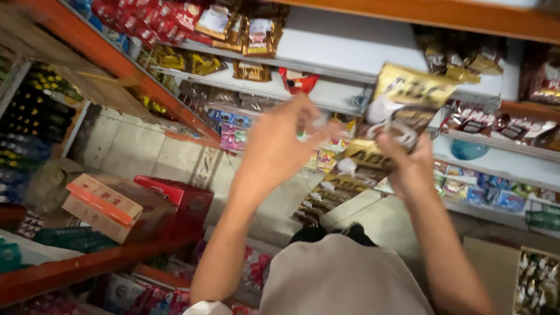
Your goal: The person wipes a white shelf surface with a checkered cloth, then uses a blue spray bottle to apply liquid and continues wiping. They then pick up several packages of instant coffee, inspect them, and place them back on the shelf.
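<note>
A long strip of gold and brown sachets hangs in front of me, its lower end trailing down toward the tiled floor. My right hand grips the strip near its upper sachets. My left hand is raised just left of the strip with its fingers curled by the strip's edge; motion blur hides whether it holds it. Both forearms reach up from the bottom of the view.
White shelves with hanging snack and sachet packs fill the wall ahead. An orange-edged shelf at the left carries a cardboard box and a red box. A carton of small packets stands at the bottom right.
</note>
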